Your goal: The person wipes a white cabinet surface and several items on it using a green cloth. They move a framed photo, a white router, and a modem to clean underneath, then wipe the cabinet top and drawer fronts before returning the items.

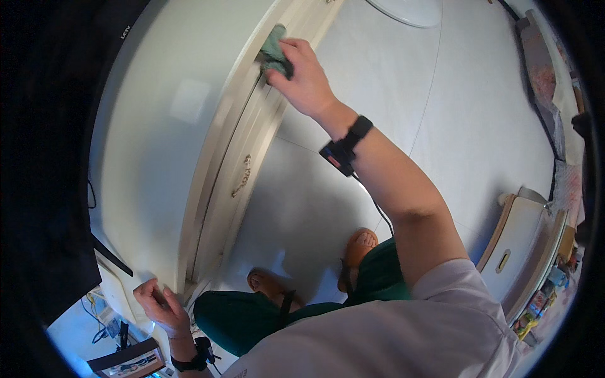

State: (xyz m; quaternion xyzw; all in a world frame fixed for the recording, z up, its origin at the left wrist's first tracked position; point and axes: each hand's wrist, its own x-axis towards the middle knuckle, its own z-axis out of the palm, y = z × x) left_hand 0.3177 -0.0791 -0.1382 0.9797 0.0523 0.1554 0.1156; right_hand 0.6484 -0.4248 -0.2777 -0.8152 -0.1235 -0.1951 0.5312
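Note:
My right hand grips a green cloth, pressed to the front edge of a cream-coloured cabinet, just above its drawer fronts. One drawer front nearer me bears an ornate metal handle. At the near end of the cabinet top, my left hand rests by the corner with its fingers loosely curled and nothing seen in it. Each wrist wears a black strap with a small device and a cable.
A television stands along the cabinet's left side, its foot on the top. Cables and a framed picture lie at the lower left. A white bedside cabinet with small items stands at right. A round white object is on the floor.

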